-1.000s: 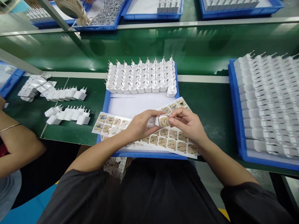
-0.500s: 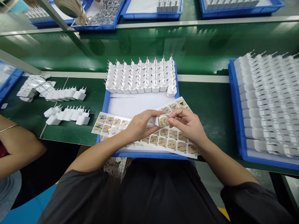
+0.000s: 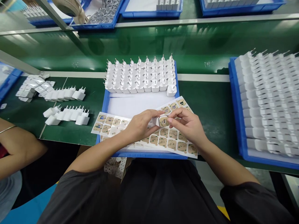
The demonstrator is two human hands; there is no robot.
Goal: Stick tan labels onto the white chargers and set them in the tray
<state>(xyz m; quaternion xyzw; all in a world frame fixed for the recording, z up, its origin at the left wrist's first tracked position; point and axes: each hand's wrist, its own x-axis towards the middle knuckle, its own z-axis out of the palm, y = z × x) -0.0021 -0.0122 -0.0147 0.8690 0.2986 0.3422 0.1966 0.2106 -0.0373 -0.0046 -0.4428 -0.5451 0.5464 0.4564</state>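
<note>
My left hand (image 3: 142, 126) holds a white plug adapter (image 3: 157, 121) between thumb and fingers. A tan sticker (image 3: 163, 121) lies against the adapter's end face, and my right hand (image 3: 187, 124) pinches at its right edge. Under both hands, sheets of tan stickers (image 3: 172, 144) rest across the front of a blue tray (image 3: 106, 101). Upright white adapters (image 3: 140, 77) with their pins up stand in rows at the back of that tray.
Loose white adapters (image 3: 66, 94) lie on the green table to the left. A full blue tray (image 3: 235, 109) of adapters stands at the right. More trays (image 3: 151, 14) sit on the upper shelf. Another person's arm (image 3: 21, 149) is at the left edge.
The sticker now sits flatter on the adapter's face, with dark slots showing through it. My right fingertips have shifted slightly left; my left hand has hardly moved.
</note>
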